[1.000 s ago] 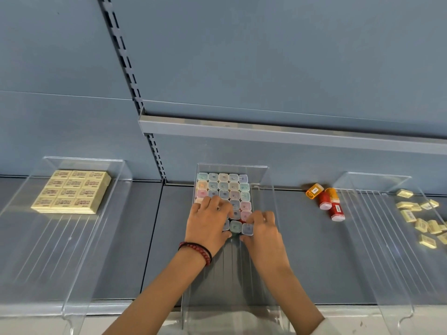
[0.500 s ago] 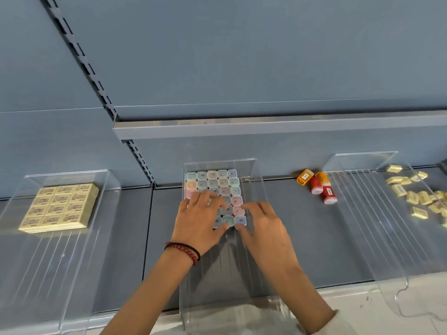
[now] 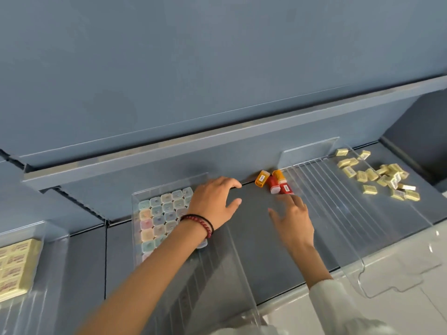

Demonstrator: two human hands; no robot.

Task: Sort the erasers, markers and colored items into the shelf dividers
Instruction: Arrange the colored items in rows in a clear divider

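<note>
Slate-blue metal shelving (image 3: 217, 81) fills your view, back panel above and shelf deck below. Take the clear acrylic divider tray (image 3: 169, 187) in the middle as your mark.

Well to its left, at the frame edge, a tidy block of cream-yellow erasers with red print (image 3: 14, 267) lies inside another clear tray (image 3: 54, 234).

Inside the middle tray itself, pastel square-capped colored items (image 3: 162, 213) stand packed in rows against the back wall.

Your left grip (image 3: 215, 201), with a red bead bracelet (image 3: 202, 226) at the wrist, reaches across the tray's right wall. Its fingers are spread and relaxed, grasping nothing, with the fingertips at the back edge of the deck.

Right of the tray, over bare deck, your right grip (image 3: 294, 217) is blurred. Its fingers are stretched out and released, holding nothing. The forefinger tip is at the near end of a red marker, and you cannot tell whether it touches.

The short orange and red markers (image 3: 273, 182) lie in a tight cluster at the back of the deck. They sit between the middle tray and a ribbed clear tray (image 3: 338, 209) farther right, just beside that tray's left wall.

Farthest right of the middle tray, loose cream-yellow erasers (image 3: 382, 175) lie scattered. Through the clear plastic you cannot tell whether they are in the ribbed tray or beyond it.
</note>
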